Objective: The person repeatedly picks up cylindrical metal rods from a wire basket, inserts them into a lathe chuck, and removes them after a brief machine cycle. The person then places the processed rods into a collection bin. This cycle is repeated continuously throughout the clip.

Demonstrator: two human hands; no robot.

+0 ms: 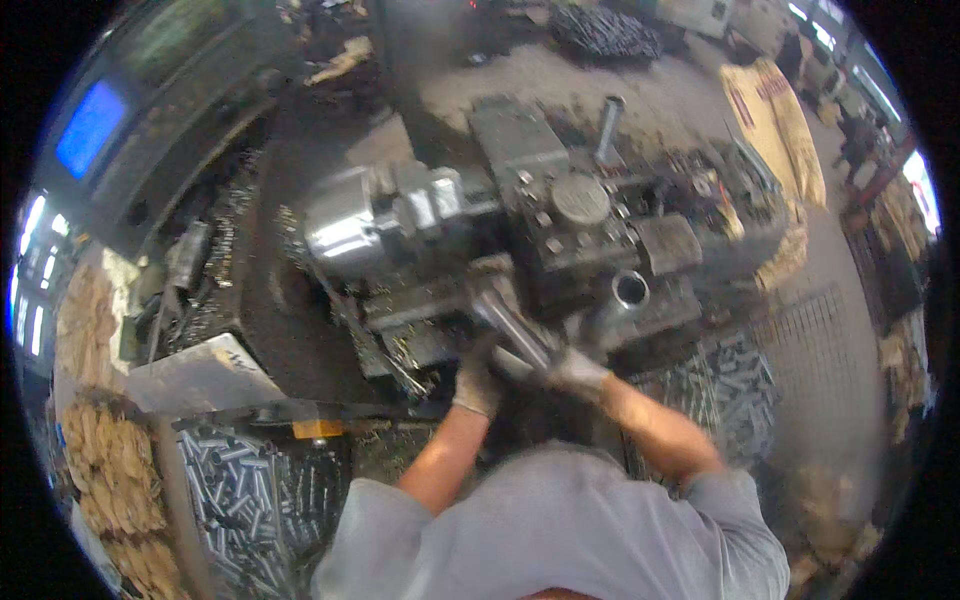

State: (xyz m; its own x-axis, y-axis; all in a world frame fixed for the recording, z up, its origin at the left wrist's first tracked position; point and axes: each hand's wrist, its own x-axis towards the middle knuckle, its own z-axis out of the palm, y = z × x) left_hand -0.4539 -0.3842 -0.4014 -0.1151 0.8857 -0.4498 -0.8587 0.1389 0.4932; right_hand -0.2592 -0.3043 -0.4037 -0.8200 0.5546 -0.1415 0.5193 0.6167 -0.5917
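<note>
A shiny metal tube (512, 328) slants in front of me, close to the near side of a lathe. Around its lower end is my right hand (578, 374), in a pale work glove and closed. My left hand (480, 380), in a dark-stained glove, is beside that same end; its fingers are dark and blurred, so its grip does not show. Beyond the tube are the lathe's bright round chuck (343, 228) and, to the right, its tool post (580, 200). A short tube (630, 290) with its open end up stands on the machine, right of my right hand.
Metal tubes fill a bin (235, 490) at lower left; more tubes (735, 390) lie at right. Metal shavings (225, 235) pile up left of the chuck. Another tube (609, 128) stands behind the tool post. A tan sack (775, 130) is at far right, brown sacks (110, 465) at left.
</note>
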